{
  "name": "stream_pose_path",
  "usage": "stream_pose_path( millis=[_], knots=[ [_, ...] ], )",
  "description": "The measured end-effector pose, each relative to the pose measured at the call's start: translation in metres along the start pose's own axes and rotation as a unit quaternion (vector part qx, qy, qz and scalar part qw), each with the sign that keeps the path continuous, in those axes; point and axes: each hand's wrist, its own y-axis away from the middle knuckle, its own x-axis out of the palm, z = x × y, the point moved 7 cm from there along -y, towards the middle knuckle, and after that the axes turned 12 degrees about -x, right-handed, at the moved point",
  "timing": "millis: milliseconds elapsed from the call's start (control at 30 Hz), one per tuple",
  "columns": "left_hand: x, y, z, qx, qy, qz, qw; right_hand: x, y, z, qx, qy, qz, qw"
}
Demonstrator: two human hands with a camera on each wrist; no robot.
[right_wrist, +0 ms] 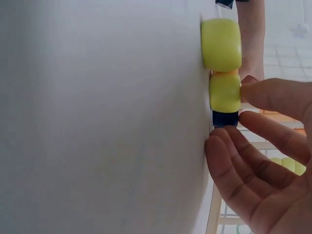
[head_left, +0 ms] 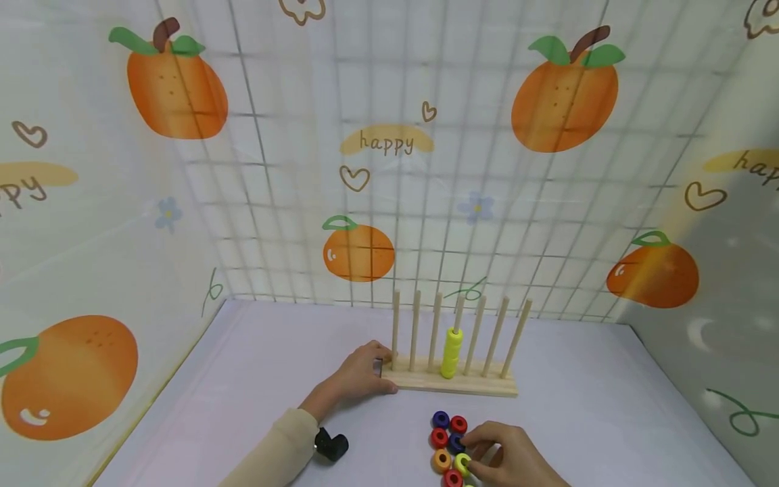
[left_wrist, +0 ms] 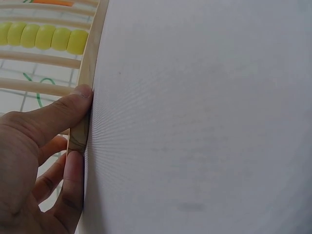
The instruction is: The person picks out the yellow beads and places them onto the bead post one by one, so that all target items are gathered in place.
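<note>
My left hand (head_left: 363, 370) grips the left end of a wooden abacus frame (head_left: 450, 387), thumb on the front edge of its base and fingers round the end. Several upright pegs stand on the frame; the middle one carries a stack of yellow beads (head_left: 452, 353). Nearer the front, my right hand (head_left: 508, 452) reaches over loose beads on the table. Its thumb is at a yellow bead (right_wrist: 225, 91), and its index fingertip is by a dark blue bead (right_wrist: 225, 119). The other fingers (right_wrist: 222, 156) are bent near the tabletop. No bead is lifted.
Red (head_left: 439, 437), orange (head_left: 441, 460) and blue beads (head_left: 441, 419) lie in two rough rows before the frame. A black object (head_left: 331, 445) sits by the left sleeve. Behind the white table (head_left: 292, 325) hangs a fruit-printed sheet (head_left: 292, 203) over a wire grid.
</note>
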Motion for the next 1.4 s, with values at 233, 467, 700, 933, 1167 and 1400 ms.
stream_pose_path(
  millis=[233, 467, 700, 933, 1167, 1400],
  knots=[
    [0.0, 0.001, -0.005, 0.007, -0.001, -0.001, 1.0, 0.006, 0.0, 0.003, 0.014, -0.013, 0.018, 0.9997],
    [0.0, -0.001, -0.002, -0.002, -0.005, -0.001, 1.0, 0.011, -0.002, 0.005, 0.028, -0.018, 0.035, 0.9988],
    [0.0, -0.001, -0.001, -0.01, 0.0, 0.001, 0.9999, 0.011, -0.004, 0.007, 0.021, -0.019, 0.036, 0.999],
    [0.0, 0.0, 0.001, -0.01, 0.0, 0.002, 0.9999, 0.012, -0.004, 0.005, 0.026, -0.019, 0.037, 0.9988],
    [0.0, -0.001, 0.0, -0.007, 0.002, 0.007, 1.0, 0.009, 0.0, 0.003, 0.047, -0.012, 0.035, 0.9982],
    [0.0, -0.001, 0.001, -0.01, -0.008, 0.005, 0.9999, 0.001, 0.003, -0.001, 0.066, 0.007, 0.033, 0.9973]
  ],
)
